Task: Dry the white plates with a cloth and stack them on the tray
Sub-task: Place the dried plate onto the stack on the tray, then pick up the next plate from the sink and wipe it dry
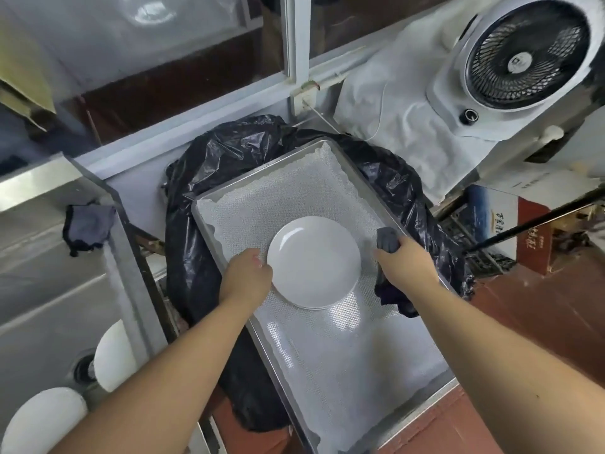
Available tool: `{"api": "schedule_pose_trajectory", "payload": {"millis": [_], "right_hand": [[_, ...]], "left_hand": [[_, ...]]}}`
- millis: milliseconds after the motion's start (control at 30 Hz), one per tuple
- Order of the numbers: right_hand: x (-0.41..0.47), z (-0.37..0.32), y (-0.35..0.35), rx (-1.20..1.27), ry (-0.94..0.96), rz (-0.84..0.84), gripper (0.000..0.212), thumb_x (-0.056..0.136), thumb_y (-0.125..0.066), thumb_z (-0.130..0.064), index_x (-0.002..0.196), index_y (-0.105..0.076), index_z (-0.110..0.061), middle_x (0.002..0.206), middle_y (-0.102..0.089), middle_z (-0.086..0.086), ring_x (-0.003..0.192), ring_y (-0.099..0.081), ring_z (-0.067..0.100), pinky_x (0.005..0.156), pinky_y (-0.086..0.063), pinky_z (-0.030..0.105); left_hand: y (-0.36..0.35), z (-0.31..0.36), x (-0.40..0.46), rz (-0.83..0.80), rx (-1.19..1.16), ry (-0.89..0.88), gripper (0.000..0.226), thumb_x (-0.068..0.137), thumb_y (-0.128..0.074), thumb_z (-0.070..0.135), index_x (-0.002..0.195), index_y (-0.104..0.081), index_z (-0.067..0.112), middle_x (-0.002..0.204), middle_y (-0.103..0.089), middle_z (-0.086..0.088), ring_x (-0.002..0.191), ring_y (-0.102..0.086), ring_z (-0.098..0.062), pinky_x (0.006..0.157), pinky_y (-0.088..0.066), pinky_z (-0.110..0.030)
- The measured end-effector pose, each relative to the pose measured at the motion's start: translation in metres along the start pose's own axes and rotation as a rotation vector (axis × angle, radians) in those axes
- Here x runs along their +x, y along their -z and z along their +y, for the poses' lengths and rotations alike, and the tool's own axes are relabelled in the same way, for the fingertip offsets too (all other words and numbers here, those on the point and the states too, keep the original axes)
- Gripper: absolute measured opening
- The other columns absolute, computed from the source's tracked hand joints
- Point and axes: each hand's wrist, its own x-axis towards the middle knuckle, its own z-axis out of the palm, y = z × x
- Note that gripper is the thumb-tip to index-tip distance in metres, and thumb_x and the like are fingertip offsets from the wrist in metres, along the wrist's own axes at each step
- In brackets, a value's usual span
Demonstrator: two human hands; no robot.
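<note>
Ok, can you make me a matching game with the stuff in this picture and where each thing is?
Things:
1. top white plate
2. dark cloth
3. fan
4. black bag

Places:
A. under the tray
B. gripped in the right hand
C. far right, up on a white sheet
D. on the plate stack in the tray, its edge at the left hand

Pairs: 1-D, 2-B, 3-C, 4-A

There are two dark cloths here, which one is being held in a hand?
The dark cloth at the tray's right edge: the right hand grips it. The other cloth hangs untouched over the sink's edge on the left.
</note>
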Motion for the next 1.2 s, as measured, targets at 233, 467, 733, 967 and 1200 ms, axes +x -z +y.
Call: {"api": "schedule_pose_trajectory", "payload": {"millis": [233,467,733,967,1200], "right_hand": [[-0.054,-0.001,0.042,-0.108,0.15,0.04,0.036,0.088,-0.06,-0.036,0.122,-0.059,-0.024,0.08,-0.06,-0.007,0.069,-0.055,0.011,0.053,-0.039,0.029],[-0.107,-0.017,0.058,-0.325,0.428,-0.08,0.048,0.09,-0.059,-0.034,0.137,-0.054,-0.033,0.096,-0.066,0.0,0.087,-0.064,0.029,0.068,-0.047,0.036],[-0.174,-0.033,0.061,-0.581,0.743,-0.202,0.025,0.087,-0.055,-0.036,0.111,-0.054,-0.034,0.082,-0.054,-0.009,0.081,-0.06,0.024,0.066,-0.05,0.034],[-0.243,-0.049,0.04,-0.664,0.975,-0.332,0.023,0.091,-0.054,-0.028,0.113,-0.052,-0.036,0.092,-0.066,-0.004,0.08,-0.064,0.023,0.064,-0.05,0.031],[-0.33,-0.094,-0.01,-0.773,1.172,-0.399,0.04,0.096,-0.058,-0.036,0.135,-0.057,-0.029,0.11,-0.07,0.001,0.097,-0.068,0.026,0.086,-0.06,0.039]], "left_hand": [[0.025,-0.004,-0.063,-0.023,0.299,-0.167,0.043,0.099,-0.055,0.036,0.14,-0.058,0.023,0.141,-0.055,-0.001,0.117,-0.061,-0.024,0.097,-0.055,-0.041],[0.046,-0.026,-0.155,0.051,0.384,-0.153,0.045,0.097,-0.05,0.051,0.133,-0.064,0.027,0.134,-0.058,0.002,0.113,-0.06,-0.023,0.093,-0.056,-0.045],[0.041,-0.077,-0.265,0.243,0.375,0.001,0.057,0.097,-0.047,0.057,0.148,-0.053,0.031,0.143,-0.055,0.002,0.126,-0.055,-0.024,0.094,-0.051,-0.039],[0.042,-0.127,-0.345,0.306,0.326,0.135,0.056,0.096,-0.046,0.057,0.145,-0.053,0.032,0.145,-0.054,0.001,0.132,-0.052,-0.028,0.104,-0.05,-0.042],[0.077,-0.196,-0.407,0.423,0.243,0.22,0.058,0.095,-0.046,0.057,0.148,-0.05,0.033,0.146,-0.051,0.003,0.128,-0.055,-0.025,0.101,-0.051,-0.044]]}}
